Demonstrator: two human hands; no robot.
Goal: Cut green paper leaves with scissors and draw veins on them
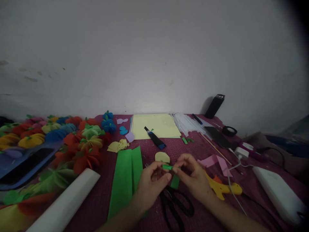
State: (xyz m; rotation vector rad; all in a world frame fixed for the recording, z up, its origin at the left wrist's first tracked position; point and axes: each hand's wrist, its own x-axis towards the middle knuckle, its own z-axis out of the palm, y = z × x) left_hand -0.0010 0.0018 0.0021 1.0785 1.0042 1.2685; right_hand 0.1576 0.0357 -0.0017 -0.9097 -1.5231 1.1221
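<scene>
Between my two hands is a small folded strip of green paper (pixel 167 167). My left hand (pixel 154 177) pinches its left end, and the fingertips of my right hand (pixel 190 174) close on its right end. Black-handled scissors (pixel 177 206) lie on the table just below my hands, their blades partly hidden. A flat green paper piece (pixel 175 182) rests by the scissors under my right hand. Behind my fingers lies a pale yellow rounded paper piece (pixel 162 157). Folded green paper sheets (pixel 123 180) are spread left of my left hand.
Many colourful paper pumpkins (pixel 89 158) crowd the left side, near a white roll (pixel 65 201). A box cutter (pixel 154 138) lies across yellow sheets (pixel 140 125). To the right are a yellow glue gun (pixel 227 188), pink ribbon (pixel 217 161), cables and a white power strip (pixel 277 193).
</scene>
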